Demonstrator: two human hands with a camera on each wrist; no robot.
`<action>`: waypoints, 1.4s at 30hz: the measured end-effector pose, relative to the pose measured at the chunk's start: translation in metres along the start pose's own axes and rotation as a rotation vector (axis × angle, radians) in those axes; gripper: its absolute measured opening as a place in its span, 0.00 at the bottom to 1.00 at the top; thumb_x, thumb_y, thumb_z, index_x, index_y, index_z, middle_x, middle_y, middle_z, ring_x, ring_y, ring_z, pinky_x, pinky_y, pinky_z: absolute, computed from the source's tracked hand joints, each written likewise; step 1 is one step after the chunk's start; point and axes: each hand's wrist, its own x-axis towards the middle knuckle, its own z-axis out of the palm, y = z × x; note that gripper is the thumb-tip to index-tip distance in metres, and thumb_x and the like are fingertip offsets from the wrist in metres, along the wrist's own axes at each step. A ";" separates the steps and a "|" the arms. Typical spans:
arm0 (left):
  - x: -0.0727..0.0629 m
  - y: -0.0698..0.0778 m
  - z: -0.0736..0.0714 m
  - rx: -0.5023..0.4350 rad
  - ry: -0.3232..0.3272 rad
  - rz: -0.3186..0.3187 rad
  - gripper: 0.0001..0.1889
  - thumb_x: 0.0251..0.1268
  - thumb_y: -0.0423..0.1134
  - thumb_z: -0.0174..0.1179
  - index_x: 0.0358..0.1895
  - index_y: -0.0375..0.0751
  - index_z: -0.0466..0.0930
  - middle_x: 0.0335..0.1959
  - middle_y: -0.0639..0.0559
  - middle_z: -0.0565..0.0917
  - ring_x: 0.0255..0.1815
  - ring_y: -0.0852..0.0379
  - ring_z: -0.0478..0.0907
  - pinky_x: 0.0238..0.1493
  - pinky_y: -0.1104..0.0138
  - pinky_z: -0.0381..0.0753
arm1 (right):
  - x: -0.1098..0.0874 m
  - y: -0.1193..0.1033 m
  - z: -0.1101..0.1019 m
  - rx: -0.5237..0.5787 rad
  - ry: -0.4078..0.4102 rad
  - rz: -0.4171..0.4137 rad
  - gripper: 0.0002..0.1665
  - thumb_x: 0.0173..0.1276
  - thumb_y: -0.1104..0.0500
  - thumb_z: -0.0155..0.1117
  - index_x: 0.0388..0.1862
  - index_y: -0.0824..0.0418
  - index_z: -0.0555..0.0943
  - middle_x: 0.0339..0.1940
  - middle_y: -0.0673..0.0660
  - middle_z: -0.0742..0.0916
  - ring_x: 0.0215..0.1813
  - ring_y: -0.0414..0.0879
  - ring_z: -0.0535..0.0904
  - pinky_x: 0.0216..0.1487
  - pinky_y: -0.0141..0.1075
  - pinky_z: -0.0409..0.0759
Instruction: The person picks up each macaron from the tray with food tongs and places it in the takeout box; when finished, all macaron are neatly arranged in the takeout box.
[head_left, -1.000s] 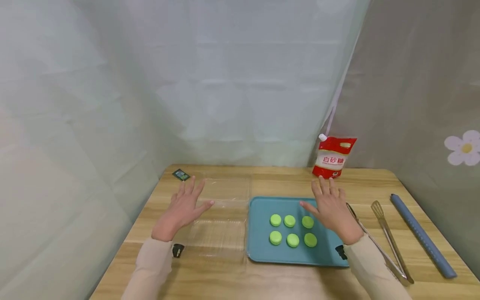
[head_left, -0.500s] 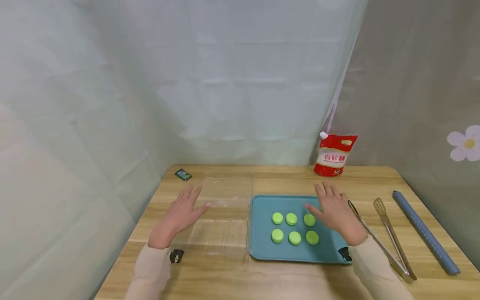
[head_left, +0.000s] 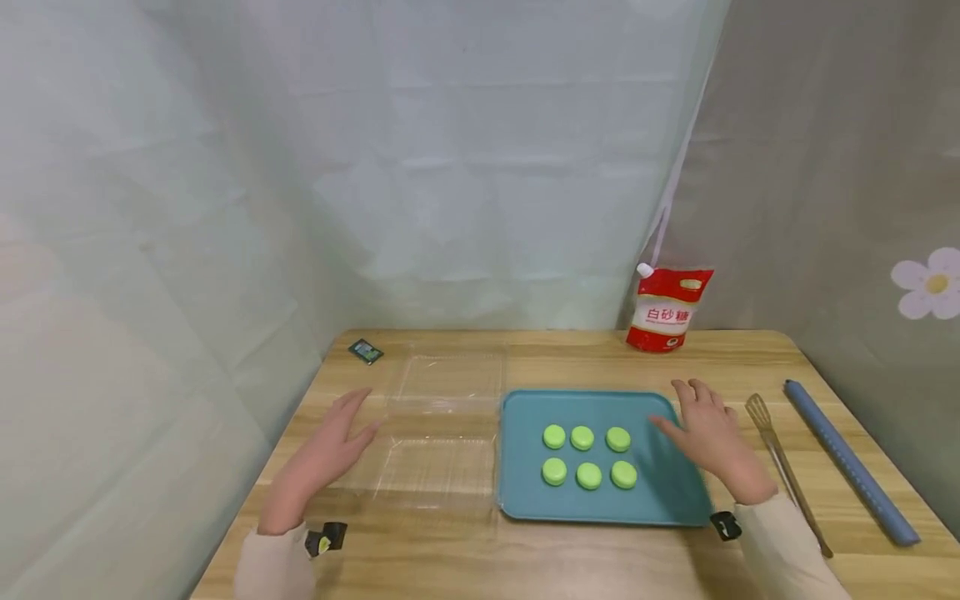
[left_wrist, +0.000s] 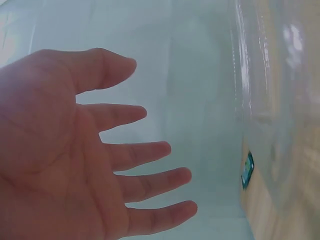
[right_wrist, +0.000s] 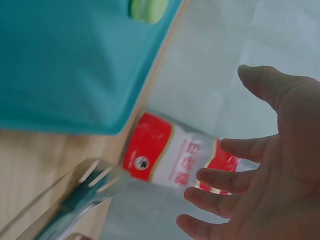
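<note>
My left hand [head_left: 321,457] hovers at the left of a clear plastic container [head_left: 442,471], its fingers extended and holding nothing. The palm and spread fingers of that hand [left_wrist: 65,150] show in the left wrist view. Past the right side of a teal tray [head_left: 667,500], my right hand [head_left: 712,437] is held in the air with loosely bent fingers, gripping nothing. Several green macarons [head_left: 588,476] lie in two rows on the tray. Metal tongs [head_left: 783,471] with a slotted end lie by the right hand, which with its forearm hides one arm of them.
A red and white sugar pouch [head_left: 663,312] stands at the table's back edge. A blue rod [head_left: 851,462] lies at the far right. Near the back left corner is a small dark card [head_left: 366,351]. Pale cloth [head_left: 480,167] hangs behind the table.
Both hands have drawn apart and back toward me. The left hand moved left, away from the container; the right moved right, now covering one arm of the tongs.
</note>
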 end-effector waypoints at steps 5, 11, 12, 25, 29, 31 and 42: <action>-0.014 -0.013 -0.004 -0.020 0.023 -0.032 0.31 0.76 0.35 0.53 0.72 0.19 0.56 0.71 0.20 0.60 0.72 0.23 0.56 0.68 0.35 0.59 | -0.007 0.014 0.001 0.020 0.016 0.038 0.45 0.72 0.49 0.64 0.70 0.81 0.60 0.66 0.85 0.64 0.64 0.83 0.59 0.56 0.77 0.59; -0.019 -0.026 -0.001 -0.034 0.024 -0.043 0.30 0.76 0.34 0.53 0.71 0.18 0.57 0.69 0.19 0.62 0.68 0.21 0.61 0.64 0.34 0.64 | -0.015 0.036 0.002 -0.003 0.035 0.091 0.43 0.72 0.50 0.63 0.68 0.82 0.60 0.63 0.87 0.64 0.62 0.85 0.60 0.51 0.79 0.62; -0.019 -0.028 0.000 -0.040 0.025 -0.042 0.30 0.75 0.34 0.53 0.71 0.18 0.57 0.69 0.19 0.62 0.67 0.21 0.63 0.63 0.35 0.66 | -0.016 0.040 0.002 -0.007 0.035 0.101 0.43 0.72 0.49 0.63 0.68 0.82 0.60 0.63 0.87 0.64 0.62 0.86 0.59 0.51 0.79 0.61; -0.027 -0.041 0.017 -0.156 0.014 -0.214 0.32 0.75 0.34 0.54 0.74 0.20 0.53 0.67 0.21 0.66 0.55 0.32 0.79 0.46 0.51 0.83 | -0.041 0.079 -0.004 -0.005 -0.060 0.230 0.53 0.71 0.43 0.63 0.67 0.86 0.52 0.59 0.93 0.56 0.58 0.92 0.51 0.47 0.81 0.57; -0.031 -0.041 0.025 -0.204 0.032 -0.241 0.32 0.75 0.34 0.54 0.74 0.22 0.54 0.66 0.22 0.68 0.52 0.37 0.81 0.37 0.62 0.82 | -0.049 0.088 -0.002 0.014 -0.087 0.273 0.56 0.68 0.41 0.66 0.65 0.86 0.50 0.56 0.92 0.57 0.56 0.91 0.53 0.46 0.78 0.59; -0.033 -0.041 0.029 -0.228 0.050 -0.250 0.30 0.75 0.34 0.55 0.73 0.23 0.56 0.65 0.23 0.70 0.50 0.40 0.82 0.34 0.65 0.81 | -0.052 0.093 -0.001 0.010 -0.107 0.295 0.60 0.66 0.38 0.66 0.65 0.86 0.50 0.54 0.92 0.58 0.55 0.91 0.54 0.45 0.77 0.61; -0.034 -0.041 0.045 -0.286 0.164 -0.307 0.23 0.75 0.32 0.53 0.68 0.25 0.67 0.51 0.34 0.79 0.33 0.49 0.82 0.24 0.68 0.77 | -0.058 0.108 0.002 -0.011 -0.169 0.280 0.63 0.63 0.38 0.69 0.60 0.91 0.51 0.48 0.93 0.64 0.48 0.88 0.64 0.39 0.71 0.73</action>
